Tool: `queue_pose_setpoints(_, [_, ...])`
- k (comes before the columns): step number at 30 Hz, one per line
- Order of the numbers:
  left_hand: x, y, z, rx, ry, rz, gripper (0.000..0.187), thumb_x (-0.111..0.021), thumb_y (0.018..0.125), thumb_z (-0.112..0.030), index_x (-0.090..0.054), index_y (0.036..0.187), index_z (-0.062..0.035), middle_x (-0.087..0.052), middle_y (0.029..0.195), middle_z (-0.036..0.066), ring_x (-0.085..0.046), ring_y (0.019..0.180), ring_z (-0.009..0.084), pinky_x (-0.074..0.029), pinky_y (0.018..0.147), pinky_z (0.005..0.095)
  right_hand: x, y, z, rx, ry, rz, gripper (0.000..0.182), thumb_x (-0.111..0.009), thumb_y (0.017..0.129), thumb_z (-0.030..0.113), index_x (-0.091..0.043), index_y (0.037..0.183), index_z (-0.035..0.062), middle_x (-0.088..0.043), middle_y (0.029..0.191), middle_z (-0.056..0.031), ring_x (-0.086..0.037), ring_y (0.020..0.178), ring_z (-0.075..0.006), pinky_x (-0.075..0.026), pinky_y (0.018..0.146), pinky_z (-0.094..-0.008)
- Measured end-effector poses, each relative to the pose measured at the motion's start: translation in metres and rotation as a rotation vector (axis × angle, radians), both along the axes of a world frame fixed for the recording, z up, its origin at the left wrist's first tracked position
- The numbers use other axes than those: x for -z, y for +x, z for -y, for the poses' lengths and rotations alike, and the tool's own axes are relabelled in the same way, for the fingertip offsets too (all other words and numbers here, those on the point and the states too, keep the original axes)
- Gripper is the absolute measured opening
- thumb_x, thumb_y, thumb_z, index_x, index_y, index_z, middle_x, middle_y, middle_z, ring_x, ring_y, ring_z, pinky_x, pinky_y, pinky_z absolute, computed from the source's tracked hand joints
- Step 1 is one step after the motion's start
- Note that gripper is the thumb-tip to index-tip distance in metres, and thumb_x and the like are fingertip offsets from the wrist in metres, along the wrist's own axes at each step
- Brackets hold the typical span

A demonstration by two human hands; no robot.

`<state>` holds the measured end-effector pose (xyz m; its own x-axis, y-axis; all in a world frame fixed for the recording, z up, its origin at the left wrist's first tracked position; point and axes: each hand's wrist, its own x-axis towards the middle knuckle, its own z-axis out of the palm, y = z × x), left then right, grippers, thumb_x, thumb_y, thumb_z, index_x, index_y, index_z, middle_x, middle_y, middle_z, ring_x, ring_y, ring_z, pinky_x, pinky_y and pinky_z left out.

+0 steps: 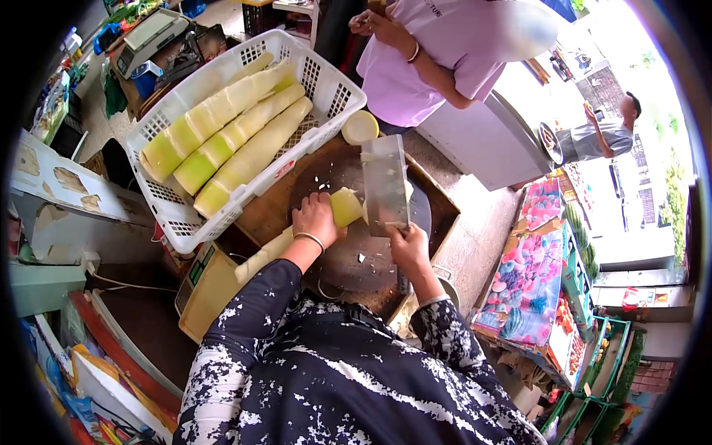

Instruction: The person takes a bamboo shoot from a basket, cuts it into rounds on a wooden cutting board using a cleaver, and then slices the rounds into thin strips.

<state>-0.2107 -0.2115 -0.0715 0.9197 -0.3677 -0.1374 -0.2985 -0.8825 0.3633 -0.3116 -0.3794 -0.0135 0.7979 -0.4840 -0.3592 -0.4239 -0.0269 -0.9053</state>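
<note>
The shoot (345,208) slants across the board (345,271), its end facing the cleaver (385,185); the nearer left hand (315,219) curls its fingers over it, while the right hand (409,248) wraps the handle.

Stalk (345,207) part-hidden by left hand (314,218), nearer person's head (521,31) blurred

Blk top (326,400) w/ irreg. wht blotches, same pattern on both sleeves (248,322); thin pale bangle (310,237) on L wrist (302,254), narrow pale band (434,300) by R cuff (437,311).
</note>
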Motion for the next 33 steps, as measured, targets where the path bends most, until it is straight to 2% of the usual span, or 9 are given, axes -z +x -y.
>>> queue_pose_setpoints(2, [-0.003,-0.002,-0.002,0.009,0.005,0.012,0.061,-0.075,0.056,-0.034,-0.048,0.103,-0.0069,-0.054,0.102,0.011,-0.054,0.099,0.0285,-0.048,0.079,0.0446,-0.003,0.009,-0.001,0.116,0.131,0.066,0.017,-0.057,0.087,0.016,-0.056,0.076,0.0041,-0.046,0.051,0.0001,-0.043,0.038,-0.0103,-0.036,0.036,-0.0260])
queue_pose_setpoints(3, [-0.006,0.003,-0.001,0.005,-0.001,0.028,0.061,-0.075,0.056,-0.034,-0.048,0.103,-0.0069,-0.054,0.102,0.011,-0.054,0.099,0.0285,-0.048,0.079,0.0446,-0.005,0.032,0.011,0.098,0.322,0.197,0.017,-0.057,0.088,0.016,-0.052,0.075,0.0059,-0.045,0.052,-0.0002,-0.042,0.037,-0.0115,-0.035,0.035,-0.0267])
queue_pose_setpoints(6, [-0.001,0.000,0.003,-0.006,0.046,-0.020,0.064,-0.079,0.056,-0.035,-0.048,0.106,-0.0084,-0.052,0.108,0.008,-0.051,0.105,0.0249,-0.045,0.082,0.0442,0.003,0.086,0.023,0.242,0.540,0.166,0.018,-0.055,0.089,0.017,-0.048,0.075,0.0082,-0.044,0.056,0.0001,-0.042,0.044,-0.0121,-0.040,0.042,-0.0302])
queue_pose_setpoints(8, [0.005,-0.001,0.000,0.005,-0.013,0.064,0.061,-0.076,0.054,-0.034,-0.049,0.102,-0.0076,-0.053,0.102,0.009,-0.054,0.097,0.0274,-0.048,0.075,0.0436,0.003,0.104,0.020,0.279,0.580,0.135,0.015,-0.055,0.088,0.016,-0.047,0.077,0.0083,-0.042,0.056,0.0008,-0.042,0.046,-0.0124,-0.040,0.044,-0.0327])
queue_pose_setpoints(10, [0.003,-0.002,-0.001,-0.010,-0.018,0.061,0.061,-0.076,0.054,-0.034,-0.049,0.102,-0.0079,-0.053,0.102,0.009,-0.054,0.097,0.0273,-0.047,0.075,0.0437,0.011,0.133,0.015,0.318,0.667,0.099,0.015,-0.052,0.089,0.015,-0.044,0.076,0.0132,-0.039,0.056,0.0038,-0.040,0.046,-0.0102,-0.040,0.046,-0.0300])
queue_pose_setpoints(18, [0.003,-0.004,-0.001,-0.013,-0.051,0.038,0.061,-0.078,0.053,-0.033,-0.049,0.102,-0.0091,-0.052,0.101,0.008,-0.053,0.096,0.0267,-0.045,0.074,0.0440,0.037,0.181,0.005,0.217,0.908,0.121,0.016,-0.052,0.089,0.015,-0.044,0.077,0.0105,-0.039,0.056,0.0024,-0.041,0.047,-0.0116,-0.041,0.046,-0.0317])
queue_pose_setpoints(26, [0.002,-0.002,0.000,-0.006,0.001,0.015,0.062,-0.078,0.054,-0.036,-0.049,0.103,-0.0080,-0.052,0.102,0.008,-0.053,0.098,0.0255,-0.046,0.077,0.0427,0.010,0.118,0.028,0.193,0.805,0.134,0.013,-0.052,0.089,0.015,-0.046,0.079,0.0106,-0.039,0.056,0.0033,-0.040,0.047,-0.0102,-0.040,0.045,-0.0292])
queue_pose_setpoints(28, [0.004,-0.002,0.000,-0.007,-0.018,0.040,0.062,-0.078,0.053,-0.036,-0.049,0.101,-0.0085,-0.052,0.101,0.009,-0.053,0.097,0.0266,-0.046,0.076,0.0434,-0.001,0.079,0.034,0.184,0.507,0.124,0.012,-0.052,0.089,0.013,-0.047,0.080,0.0094,-0.041,0.056,0.0026,-0.041,0.044,-0.0101,-0.039,0.041,-0.0282])
queue_pose_setpoints(33, [0.000,0.001,0.000,0.002,0.022,-0.010,0.066,-0.075,0.056,-0.039,-0.047,0.107,-0.0086,-0.052,0.105,0.010,-0.053,0.101,0.0276,-0.047,0.082,0.0411,-0.017,-0.030,0.043,0.190,0.218,0.095,0.010,-0.055,0.089,0.012,-0.050,0.081,0.0068,-0.043,0.054,0.0026,-0.041,0.042,-0.0080,-0.035,0.036,-0.0240])
